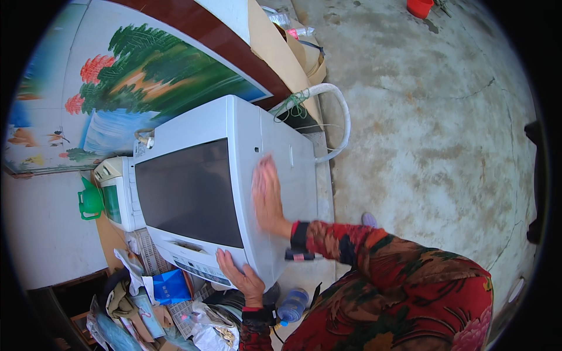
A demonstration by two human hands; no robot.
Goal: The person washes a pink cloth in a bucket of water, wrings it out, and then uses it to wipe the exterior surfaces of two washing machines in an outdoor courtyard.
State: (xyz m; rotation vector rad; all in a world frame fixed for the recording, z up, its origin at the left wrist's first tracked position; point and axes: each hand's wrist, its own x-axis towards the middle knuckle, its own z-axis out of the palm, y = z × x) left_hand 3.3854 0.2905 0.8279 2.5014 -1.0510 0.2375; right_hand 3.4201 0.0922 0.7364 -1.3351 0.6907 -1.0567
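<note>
Before me stands a white top-loading washing machine [274, 131] with a dark lid [189, 193], which is down. My left hand [239, 274] rests on the front corner of its top, beside the control panel [199, 270], fingers spread and holding nothing. Against the smooth side of the machine lies my right hand [268, 197], fingers stretched out. Motion blurs its fingertips, and the pinkish patch beside them is unclear. A white drain hose [344, 118] with green string [292, 105] tied on loops from the machine's side.
Behind the washer are a smaller appliance [116, 197] and a green watering can [91, 202]. Bags, a blue box [171, 287] and clutter lie at lower left. A large water bottle [293, 305] stands near my left sleeve. A red bucket [420, 8] sits on the concrete floor [417, 131].
</note>
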